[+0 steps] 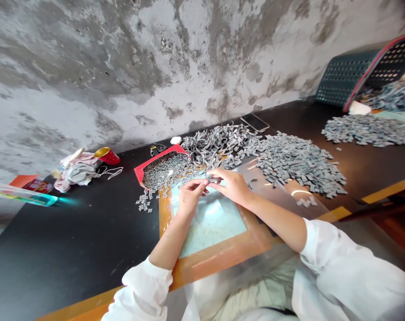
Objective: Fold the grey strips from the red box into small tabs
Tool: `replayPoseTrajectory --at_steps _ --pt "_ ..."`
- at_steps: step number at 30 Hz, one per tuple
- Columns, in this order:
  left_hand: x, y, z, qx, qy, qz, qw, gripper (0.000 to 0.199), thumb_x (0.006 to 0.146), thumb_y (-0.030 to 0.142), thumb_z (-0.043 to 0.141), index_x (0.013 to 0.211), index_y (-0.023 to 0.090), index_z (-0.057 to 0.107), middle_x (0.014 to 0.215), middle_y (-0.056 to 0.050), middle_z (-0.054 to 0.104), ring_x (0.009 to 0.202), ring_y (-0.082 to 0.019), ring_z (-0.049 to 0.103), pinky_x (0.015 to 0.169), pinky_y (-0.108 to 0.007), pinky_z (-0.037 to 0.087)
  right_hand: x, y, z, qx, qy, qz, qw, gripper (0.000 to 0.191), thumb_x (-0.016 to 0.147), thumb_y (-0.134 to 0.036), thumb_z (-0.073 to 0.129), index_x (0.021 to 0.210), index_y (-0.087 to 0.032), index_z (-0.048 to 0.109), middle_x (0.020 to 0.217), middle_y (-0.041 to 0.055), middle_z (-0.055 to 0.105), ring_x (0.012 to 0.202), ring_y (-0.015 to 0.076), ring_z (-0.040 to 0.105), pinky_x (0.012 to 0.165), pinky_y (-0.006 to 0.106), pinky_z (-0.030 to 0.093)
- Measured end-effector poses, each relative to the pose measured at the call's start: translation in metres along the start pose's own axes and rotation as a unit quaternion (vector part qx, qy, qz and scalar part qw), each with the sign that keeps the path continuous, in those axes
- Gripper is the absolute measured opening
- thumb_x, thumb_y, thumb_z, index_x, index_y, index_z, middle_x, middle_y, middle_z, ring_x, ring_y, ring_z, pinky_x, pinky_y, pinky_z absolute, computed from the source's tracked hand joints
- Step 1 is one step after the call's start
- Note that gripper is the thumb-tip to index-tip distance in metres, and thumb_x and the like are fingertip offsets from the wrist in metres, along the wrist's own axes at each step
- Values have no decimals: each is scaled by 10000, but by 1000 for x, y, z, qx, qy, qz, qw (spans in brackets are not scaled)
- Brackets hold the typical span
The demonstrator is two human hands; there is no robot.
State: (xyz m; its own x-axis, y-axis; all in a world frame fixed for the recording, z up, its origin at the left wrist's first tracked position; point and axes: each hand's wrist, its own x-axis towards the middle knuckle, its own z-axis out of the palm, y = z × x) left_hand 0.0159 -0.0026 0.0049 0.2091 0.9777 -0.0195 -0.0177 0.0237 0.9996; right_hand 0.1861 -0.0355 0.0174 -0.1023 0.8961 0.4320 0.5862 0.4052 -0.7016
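Note:
My left hand (188, 198) and my right hand (235, 187) meet over a pale sheet (216, 225) taped to the table. Between their fingertips is a small grey strip-like piece (213, 179), pinched from both sides; its exact shape is too small to make out. Just beyond my left hand, a red open tray (140, 171) lies full of small grey pieces (167, 168). A heap of longer curved grey strips (219, 142) is behind my hands. To the right of my right hand spreads a pile of short grey pieces (298, 162).
A phone (255, 122) lies near the wall. Farther right, a dark perforated basket (351, 76) is tipped on its side beside another grey pile (369, 130). On the left are a red cup (107, 155), crumpled cloth (80, 171) and a clear plastic container (25, 195).

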Motion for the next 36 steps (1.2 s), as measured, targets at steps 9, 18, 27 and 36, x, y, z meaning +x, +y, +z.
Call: replayPoseTrajectory --at_steps 9,18,27,36 --pt "3 0 -5 -88 -34 -60 994 311 699 437 756 753 163 617 693 16 562 593 -71 524 535 -169 431 6 5 -7 -54 41 -83 994 194 830 -379 647 976 -278 726 974 42 717 947 227 539 862 375 417" --pt "4 -3 -12 -145 -98 -26 984 390 692 506 749 880 177 653 716 -9 595 613 -97 539 593 -224 450 8 -3 -6 95 12 -28 995 158 782 -361 705 889 -248 735 857 17 730 838 174 609 801 313 442" --pt "3 3 -9 -29 -128 63 989 266 836 424 622 773 175 552 778 -2 525 668 -103 524 609 -224 465 7 2 2 63 44 -42 996 152 744 -346 744 876 -271 755 934 34 715 918 191 606 878 348 429" --pt "0 -3 0 -90 -116 38 988 291 823 397 649 923 211 449 684 49 539 549 -87 542 548 -234 512 3 5 6 83 68 -32 994 186 735 -405 739 873 -282 756 893 38 688 878 190 605 830 344 459"
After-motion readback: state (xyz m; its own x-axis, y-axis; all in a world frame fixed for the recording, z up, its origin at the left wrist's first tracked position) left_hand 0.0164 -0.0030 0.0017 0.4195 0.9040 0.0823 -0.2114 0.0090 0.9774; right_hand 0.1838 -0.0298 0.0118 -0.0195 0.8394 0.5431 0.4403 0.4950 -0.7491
